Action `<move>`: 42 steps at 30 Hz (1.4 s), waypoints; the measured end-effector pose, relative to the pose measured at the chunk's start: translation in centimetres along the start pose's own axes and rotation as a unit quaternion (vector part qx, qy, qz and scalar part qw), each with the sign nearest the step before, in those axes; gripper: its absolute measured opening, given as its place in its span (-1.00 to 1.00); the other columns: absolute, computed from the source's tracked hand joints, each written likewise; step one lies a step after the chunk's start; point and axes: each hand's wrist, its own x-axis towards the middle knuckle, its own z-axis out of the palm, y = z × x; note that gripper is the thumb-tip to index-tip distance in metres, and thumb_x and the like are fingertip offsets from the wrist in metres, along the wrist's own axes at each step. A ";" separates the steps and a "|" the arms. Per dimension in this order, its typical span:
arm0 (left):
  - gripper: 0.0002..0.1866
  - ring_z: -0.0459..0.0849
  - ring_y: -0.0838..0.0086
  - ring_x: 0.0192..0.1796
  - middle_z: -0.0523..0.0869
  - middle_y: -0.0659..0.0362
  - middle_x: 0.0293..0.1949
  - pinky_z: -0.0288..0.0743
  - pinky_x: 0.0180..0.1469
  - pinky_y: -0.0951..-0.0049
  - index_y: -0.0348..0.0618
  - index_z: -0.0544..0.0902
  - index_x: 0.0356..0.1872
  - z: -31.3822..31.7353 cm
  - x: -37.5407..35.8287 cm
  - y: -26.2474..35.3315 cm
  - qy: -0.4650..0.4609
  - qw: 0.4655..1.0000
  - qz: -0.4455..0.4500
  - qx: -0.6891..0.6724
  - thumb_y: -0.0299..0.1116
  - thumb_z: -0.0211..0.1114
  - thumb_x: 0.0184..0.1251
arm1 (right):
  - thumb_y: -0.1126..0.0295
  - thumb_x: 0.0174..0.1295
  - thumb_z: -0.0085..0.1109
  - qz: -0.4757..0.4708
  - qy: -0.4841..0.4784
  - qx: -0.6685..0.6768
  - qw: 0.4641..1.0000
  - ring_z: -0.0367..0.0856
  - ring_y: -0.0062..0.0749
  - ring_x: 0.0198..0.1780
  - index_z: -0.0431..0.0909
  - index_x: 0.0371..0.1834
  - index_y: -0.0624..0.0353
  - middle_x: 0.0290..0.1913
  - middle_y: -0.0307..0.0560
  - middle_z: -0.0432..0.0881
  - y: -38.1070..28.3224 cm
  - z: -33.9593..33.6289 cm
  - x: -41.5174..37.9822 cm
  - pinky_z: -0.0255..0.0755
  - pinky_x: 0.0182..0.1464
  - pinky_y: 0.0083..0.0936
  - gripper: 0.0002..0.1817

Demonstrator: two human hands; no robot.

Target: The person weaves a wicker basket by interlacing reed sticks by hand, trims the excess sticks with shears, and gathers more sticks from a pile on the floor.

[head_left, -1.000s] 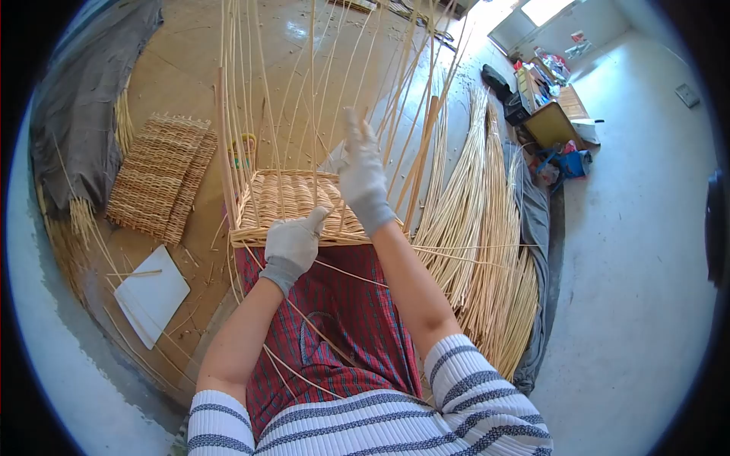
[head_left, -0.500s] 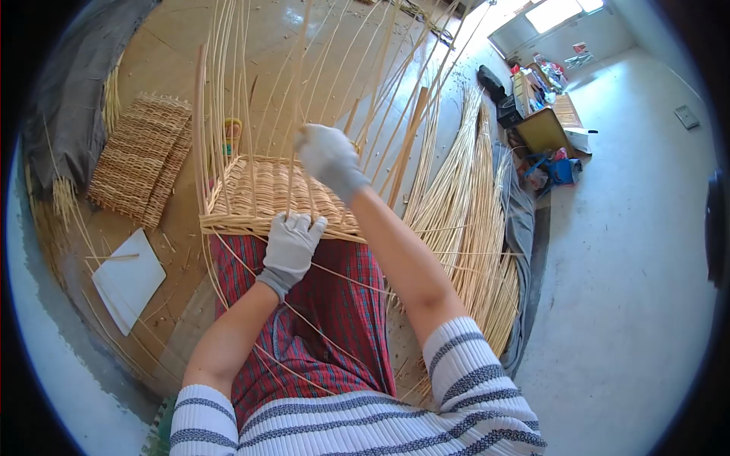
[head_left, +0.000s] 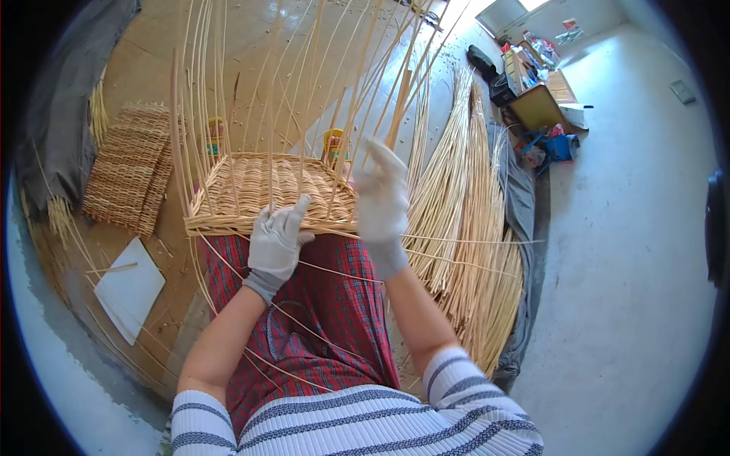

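Observation:
A half-woven wicker basket (head_left: 251,186) rests against my lap, with many thin upright stakes (head_left: 270,91) rising from its flat base. My left hand (head_left: 275,242), in a white glove, presses on the near rim with the thumb raised and the fingers spread. My right hand (head_left: 382,199), also gloved, is at the basket's near right corner, fingers extended against the stakes there. I cannot see a rod pinched in either hand. Loose thin rods (head_left: 334,272) trail across my red plaid apron (head_left: 334,327).
A large bundle of willow rods (head_left: 464,213) lies on the floor to the right, over a grey cloth (head_left: 532,228). Woven mats (head_left: 125,167) and a white board (head_left: 129,289) lie to the left. Boxes and clutter (head_left: 540,106) stand at the far right.
My right hand has come out from among the stakes over the base and moved right and nearer, to the basket's corner. The left hand stays on the near rim.

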 end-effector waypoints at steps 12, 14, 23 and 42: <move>-0.68 0.74 0.23 -0.07 0.75 0.17 -0.15 0.51 0.15 0.12 0.04 0.65 0.03 0.2 0.4 -1.0 0.036 0.999 0.014 -0.024 -0.39 0.37 0.22 | 0.61 0.39 0.08 0.459 -0.342 0.096 0.814 0.66 -0.53 0.02 0.39 0.41 0.29 0.15 -0.05 0.64 -1.1 -2.2 -5.0 0.58 -0.10 -0.58 -0.50; -0.61 0.72 0.24 -0.04 0.74 0.17 -0.11 0.49 0.18 0.10 0.04 0.65 0.09 0.1 -0.2 -0.3 0.009 0.999 -0.006 -0.047 -0.35 0.41 0.21 | 0.48 0.33 0.26 0.248 -0.019 0.186 0.950 0.74 -0.22 0.05 0.25 0.55 0.23 0.21 0.18 0.64 2.1 -0.5 -3.5 0.60 0.14 -0.35 -0.30; -0.34 0.58 0.25 0.16 0.56 0.15 0.03 0.35 0.36 -0.02 0.09 0.57 0.36 -0.4 -0.5 1.1 0.061 0.990 0.045 0.119 -0.22 0.48 0.14 | 0.33 0.32 0.27 0.130 -0.147 -0.153 0.969 0.70 -0.10 0.10 0.50 0.40 -0.10 0.03 0.00 0.72 0.7 -2.8 -0.3 0.60 0.00 -0.19 -0.46; -0.70 0.67 0.28 -0.02 0.67 0.20 -0.10 0.44 0.13 0.15 0.07 0.69 0.01 0.3 0.9 2.7 -0.059 0.996 0.024 0.062 -0.41 0.23 0.26 | 0.23 0.46 0.10 0.219 -0.220 0.154 0.938 0.72 -0.22 -0.34 0.61 -0.06 0.30 -0.39 0.07 0.70 0.2 6.0 3.1 0.58 -0.21 -0.31 -0.70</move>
